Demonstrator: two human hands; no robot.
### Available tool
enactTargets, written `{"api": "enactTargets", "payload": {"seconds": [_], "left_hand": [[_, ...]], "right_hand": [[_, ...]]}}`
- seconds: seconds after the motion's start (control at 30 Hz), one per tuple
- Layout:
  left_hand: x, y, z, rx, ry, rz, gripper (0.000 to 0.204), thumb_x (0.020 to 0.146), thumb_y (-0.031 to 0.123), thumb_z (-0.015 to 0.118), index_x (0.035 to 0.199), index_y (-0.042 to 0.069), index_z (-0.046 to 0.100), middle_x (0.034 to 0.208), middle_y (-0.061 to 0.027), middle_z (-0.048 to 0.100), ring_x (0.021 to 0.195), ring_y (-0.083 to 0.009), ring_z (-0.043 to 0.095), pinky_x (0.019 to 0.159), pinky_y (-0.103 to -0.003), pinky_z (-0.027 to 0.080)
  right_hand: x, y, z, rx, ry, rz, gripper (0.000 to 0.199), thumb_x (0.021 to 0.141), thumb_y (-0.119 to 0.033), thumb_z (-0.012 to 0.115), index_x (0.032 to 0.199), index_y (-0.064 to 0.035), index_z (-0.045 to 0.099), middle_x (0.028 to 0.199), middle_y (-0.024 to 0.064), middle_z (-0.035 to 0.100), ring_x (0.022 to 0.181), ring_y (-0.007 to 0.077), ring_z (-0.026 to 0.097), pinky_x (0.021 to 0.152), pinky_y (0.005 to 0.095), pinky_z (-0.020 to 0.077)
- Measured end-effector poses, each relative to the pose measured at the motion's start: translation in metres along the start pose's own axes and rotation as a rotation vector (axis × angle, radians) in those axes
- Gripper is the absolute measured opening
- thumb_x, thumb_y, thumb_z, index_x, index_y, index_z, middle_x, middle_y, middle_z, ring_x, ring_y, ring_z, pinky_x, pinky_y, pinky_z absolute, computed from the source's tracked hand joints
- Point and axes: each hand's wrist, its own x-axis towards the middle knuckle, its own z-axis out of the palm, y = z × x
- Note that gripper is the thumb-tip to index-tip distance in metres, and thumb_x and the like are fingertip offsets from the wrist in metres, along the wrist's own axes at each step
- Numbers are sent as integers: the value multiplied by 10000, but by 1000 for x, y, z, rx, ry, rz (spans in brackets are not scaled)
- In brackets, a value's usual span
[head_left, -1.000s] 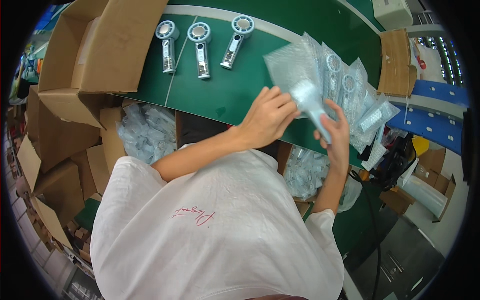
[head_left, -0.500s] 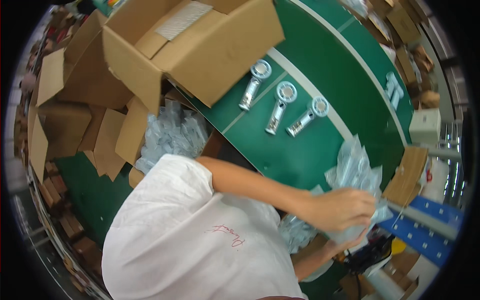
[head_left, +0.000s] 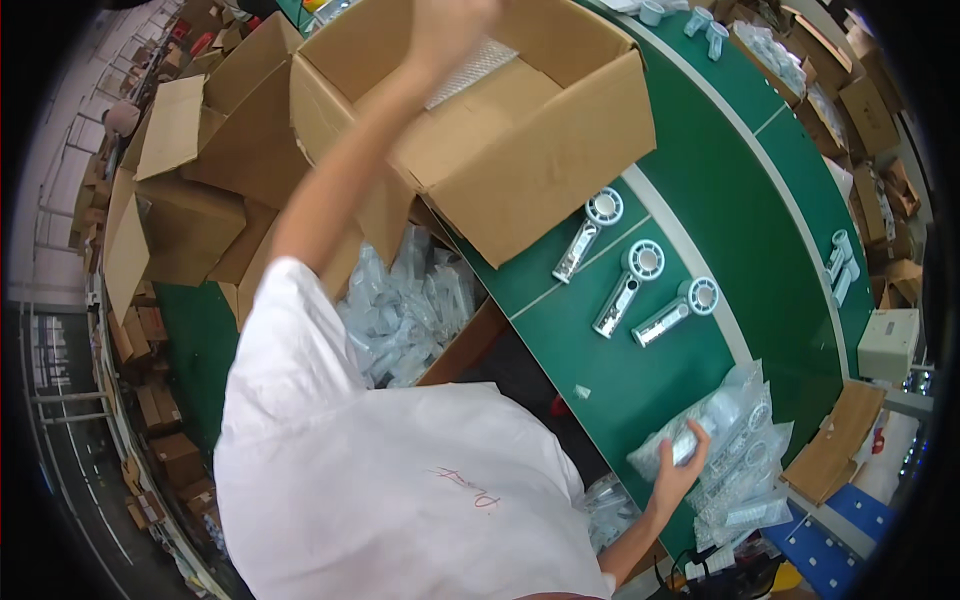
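My left hand [head_left: 453,32] reaches over the large open carton [head_left: 560,165], smeared by motion and partly cut off at the top edge. Whether its fingers hold anything is not clear. My right hand [head_left: 678,478] is curled round a handheld fan in a clear bubble bag [head_left: 655,455], at the table's near right. Beside that hand lie several more bagged fans [head_left: 745,470] in a heap. Three unbagged light-blue handheld fans, with round heads and shiny handles, lie in a row: a far fan [head_left: 588,235], a middle fan [head_left: 630,290] and a near fan [head_left: 680,312].
A carton of empty clear bags [head_left: 410,310] stands left of the green table [head_left: 540,340]. More open cartons [head_left: 190,230] are further left. A white box [head_left: 888,345] and a cardboard piece [head_left: 835,440] sit at the right. Other fan parts [head_left: 842,265] lie across the line.
My left hand has left the bagged fans at the right and swung up and left to the large carton. My right hand stays at the bags. The whole view has shifted.
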Motion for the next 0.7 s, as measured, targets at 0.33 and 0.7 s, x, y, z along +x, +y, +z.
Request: {"api": "enactTargets", "payload": {"seconds": [0.33,0.7], "left_hand": [[-11,-347,-81,1104,-1341,178,1007,669,188,747,1516,26,227,1374,-283,486,1164,-443,545,968,-485,471],[58,-314,-152,1091,-669,45,287,928,192,511,1067,5,679,1008,-192,704,879,-367,662,769,-446,525]], "right_hand": [[43,51,25,-486,244,-61,585,860,-32,627,1422,-175,550,1483,296,322,1343,472,360,1139,503,299],[8,94,-16,-174,141,88,551,815,45,635,1344,-98,576,1210,165,615,886,268,627,724,329,521]]}}
